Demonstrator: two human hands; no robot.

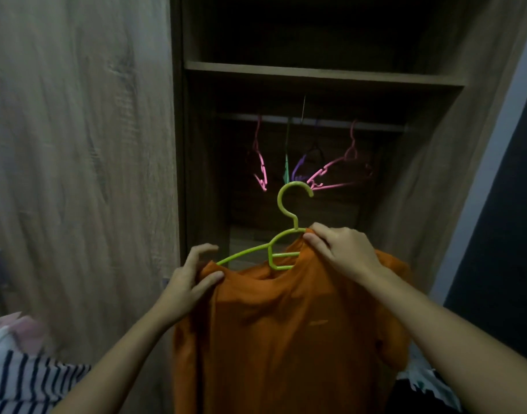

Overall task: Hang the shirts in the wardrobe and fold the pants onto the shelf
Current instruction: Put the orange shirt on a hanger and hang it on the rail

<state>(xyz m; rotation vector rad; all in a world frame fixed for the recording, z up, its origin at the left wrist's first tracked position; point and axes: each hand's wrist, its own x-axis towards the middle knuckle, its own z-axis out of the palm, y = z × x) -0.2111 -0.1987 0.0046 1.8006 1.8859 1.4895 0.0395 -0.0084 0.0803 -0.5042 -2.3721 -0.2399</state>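
Observation:
An orange shirt [286, 330] hangs in front of me, partly on a green hanger [283, 234] whose hook points up toward the open wardrobe. My left hand [190, 282] pinches the shirt's left shoulder, just below the hanger's bare left arm. My right hand [343, 249] grips the shirt's collar together with the hanger's right side, which the fabric covers. Deep inside the wardrobe runs a rail [313, 122] carrying several bare hangers, pink [340, 167], purple and green.
A wooden shelf [322, 74] spans the wardrobe above the rail. The closed wardrobe door [77, 159] fills the left. A striped garment [23, 380] and a pink one [26, 330] lie at lower left. Patterned cloth [426, 380] lies at lower right.

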